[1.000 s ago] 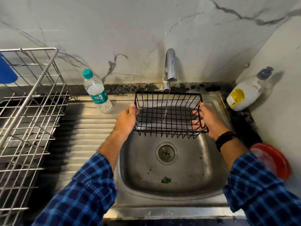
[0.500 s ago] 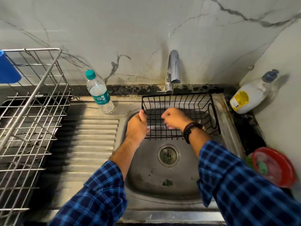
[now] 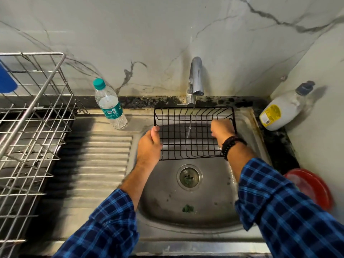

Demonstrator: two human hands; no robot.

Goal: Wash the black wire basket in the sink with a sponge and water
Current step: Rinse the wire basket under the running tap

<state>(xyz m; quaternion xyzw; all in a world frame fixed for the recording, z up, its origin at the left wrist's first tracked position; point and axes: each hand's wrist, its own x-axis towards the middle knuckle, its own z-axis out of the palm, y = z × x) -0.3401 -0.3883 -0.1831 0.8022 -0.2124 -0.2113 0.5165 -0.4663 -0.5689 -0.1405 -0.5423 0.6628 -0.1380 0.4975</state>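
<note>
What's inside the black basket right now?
Water from the tap runs through the basket, and the right hand reaches inside. Its fingers are hidden; no sponge shows.

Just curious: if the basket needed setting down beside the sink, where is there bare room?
The ribbed drainboard is bare between the wire rack and sink, in front of the water bottle. The right side is crowded: white bottle, red bowl.

You're standing in a home kitchen: a steel sink (image 3: pixel 247 127) with ribbed drainboard (image 3: pixel 96 155) and running tap (image 3: pixel 195 79), a wire dish rack (image 3: pixel 31 116), and a marble-look wall (image 3: pixel 149 34) behind.
</note>
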